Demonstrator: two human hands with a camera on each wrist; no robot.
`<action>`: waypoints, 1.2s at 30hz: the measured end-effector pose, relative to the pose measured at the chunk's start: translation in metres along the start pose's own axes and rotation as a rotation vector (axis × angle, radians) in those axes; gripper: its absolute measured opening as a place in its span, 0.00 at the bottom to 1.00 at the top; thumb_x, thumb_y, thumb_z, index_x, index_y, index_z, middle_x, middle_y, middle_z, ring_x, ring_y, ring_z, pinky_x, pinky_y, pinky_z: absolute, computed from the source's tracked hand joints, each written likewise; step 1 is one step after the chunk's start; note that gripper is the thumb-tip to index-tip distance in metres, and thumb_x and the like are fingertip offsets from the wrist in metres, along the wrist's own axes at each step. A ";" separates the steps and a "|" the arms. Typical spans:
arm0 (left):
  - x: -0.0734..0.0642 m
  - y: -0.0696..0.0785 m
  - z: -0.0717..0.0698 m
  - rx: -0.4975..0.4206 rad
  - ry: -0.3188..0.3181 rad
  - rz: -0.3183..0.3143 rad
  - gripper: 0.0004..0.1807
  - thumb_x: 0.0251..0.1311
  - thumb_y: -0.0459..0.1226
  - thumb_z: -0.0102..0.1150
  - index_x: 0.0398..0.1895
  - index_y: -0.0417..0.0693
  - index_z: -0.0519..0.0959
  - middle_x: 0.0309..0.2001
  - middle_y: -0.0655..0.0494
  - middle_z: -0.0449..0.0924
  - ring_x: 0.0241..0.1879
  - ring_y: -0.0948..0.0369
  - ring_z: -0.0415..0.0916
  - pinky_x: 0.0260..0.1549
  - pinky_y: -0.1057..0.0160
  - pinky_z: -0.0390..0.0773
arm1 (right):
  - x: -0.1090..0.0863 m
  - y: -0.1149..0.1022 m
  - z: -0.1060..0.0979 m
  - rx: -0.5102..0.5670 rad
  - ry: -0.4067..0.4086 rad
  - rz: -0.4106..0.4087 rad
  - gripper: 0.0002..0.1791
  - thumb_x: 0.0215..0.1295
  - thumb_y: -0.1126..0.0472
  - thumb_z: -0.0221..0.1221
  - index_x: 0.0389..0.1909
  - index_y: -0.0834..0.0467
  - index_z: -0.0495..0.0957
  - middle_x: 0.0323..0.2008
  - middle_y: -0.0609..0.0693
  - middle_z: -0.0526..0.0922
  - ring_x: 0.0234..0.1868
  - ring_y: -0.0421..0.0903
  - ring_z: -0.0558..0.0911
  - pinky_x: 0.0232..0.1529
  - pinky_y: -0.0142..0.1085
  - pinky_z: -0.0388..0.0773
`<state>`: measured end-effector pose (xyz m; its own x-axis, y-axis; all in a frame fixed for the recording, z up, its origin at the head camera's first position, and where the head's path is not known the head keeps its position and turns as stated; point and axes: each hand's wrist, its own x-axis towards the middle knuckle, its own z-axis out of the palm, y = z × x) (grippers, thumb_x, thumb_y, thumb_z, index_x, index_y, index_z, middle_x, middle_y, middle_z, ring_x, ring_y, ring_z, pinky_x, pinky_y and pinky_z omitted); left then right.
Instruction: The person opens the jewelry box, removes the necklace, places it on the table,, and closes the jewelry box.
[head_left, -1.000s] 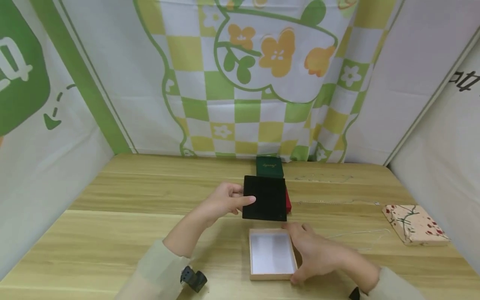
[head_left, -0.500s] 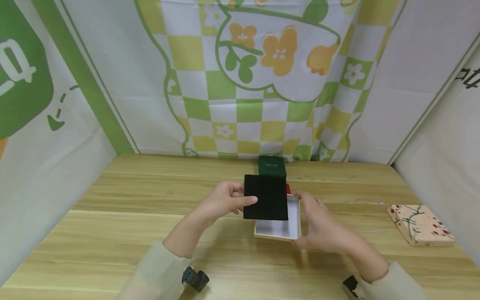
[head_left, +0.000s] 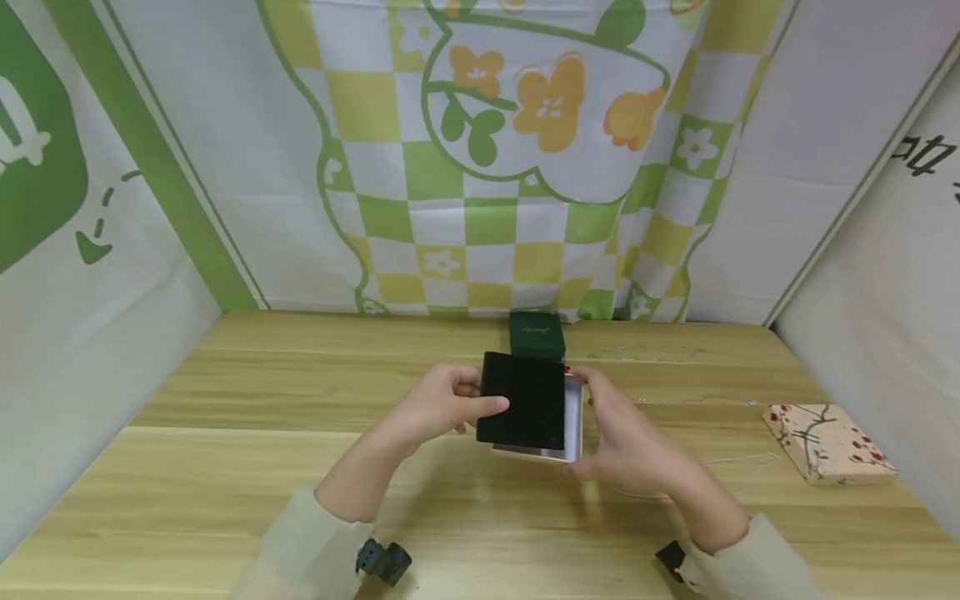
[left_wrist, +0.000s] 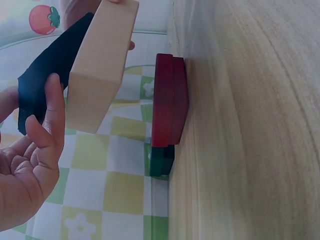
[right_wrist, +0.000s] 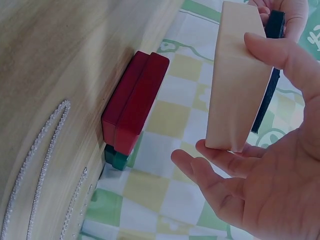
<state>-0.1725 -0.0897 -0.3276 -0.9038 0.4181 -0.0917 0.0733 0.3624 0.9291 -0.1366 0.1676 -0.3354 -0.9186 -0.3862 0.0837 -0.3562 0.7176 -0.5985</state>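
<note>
My left hand [head_left: 438,408] pinches a flat black square pad [head_left: 522,402] at its left edge, thumb on top and fingers beneath. Behind the pad, my right hand [head_left: 633,442] grips a shallow beige box base [right_wrist: 234,80] by its right side, thumb and fingers at opposite corners. Both wrist views show this box base raised off the tabletop. The pad overlaps most of its white inside [head_left: 573,417] in the head view, leaving a strip at the right and front. In the left wrist view the black pad [left_wrist: 47,75] lies tilted close along the box's open side.
A dark green box [head_left: 537,333] stands at the table's back, with a red box [right_wrist: 135,100] in front of it. A floral-patterned box lid [head_left: 832,446] lies at the right. Thin silvery chains [head_left: 697,402] lie on the wooden table [head_left: 247,383] between them.
My right hand has lifted the box base from the table and moved it forward, up under the black pad. My left hand has kept its hold, and the pad tilts slightly now.
</note>
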 end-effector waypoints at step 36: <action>-0.011 0.010 0.012 0.188 0.006 0.053 0.07 0.59 0.34 0.67 0.33 0.36 0.85 0.23 0.52 0.83 0.20 0.63 0.74 0.24 0.65 0.75 | 0.000 -0.008 0.016 -0.152 0.161 -0.162 0.62 0.30 0.68 0.80 0.70 0.59 0.55 0.62 0.52 0.70 0.50 0.46 0.78 0.52 0.42 0.80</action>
<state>-0.1564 -0.0806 -0.3214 -0.8990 0.4359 -0.0417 0.1978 0.4892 0.8494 -0.1312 0.1529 -0.3433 -0.8587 -0.4144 0.3016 -0.5110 0.7375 -0.4415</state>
